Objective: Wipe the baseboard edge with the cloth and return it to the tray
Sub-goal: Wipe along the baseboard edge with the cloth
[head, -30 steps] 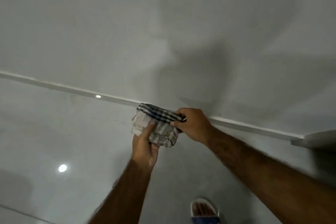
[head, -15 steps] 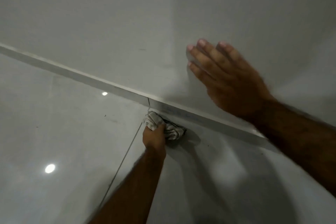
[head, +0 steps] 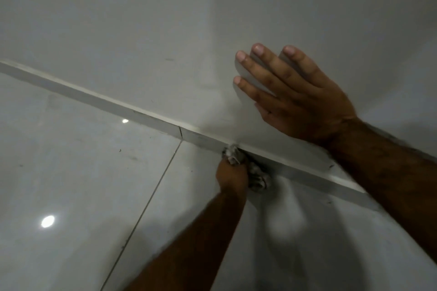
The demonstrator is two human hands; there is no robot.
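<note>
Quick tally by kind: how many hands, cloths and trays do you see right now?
Hands: 2, the left hand gripping the cloth, the right hand spread flat on the wall
Cloths: 1, the cloth at the baseboard
Trays: 0 in view
Total: 3

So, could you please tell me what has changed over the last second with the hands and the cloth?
The right hand let go of the cloth and moved up to lie flat against the wall, fingers spread. The left hand, now holding the bunched cloth alone, lowered it to the baseboard and slid it rightward past the joint. The left hand's hold on the cloth stayed as it was.
</note>
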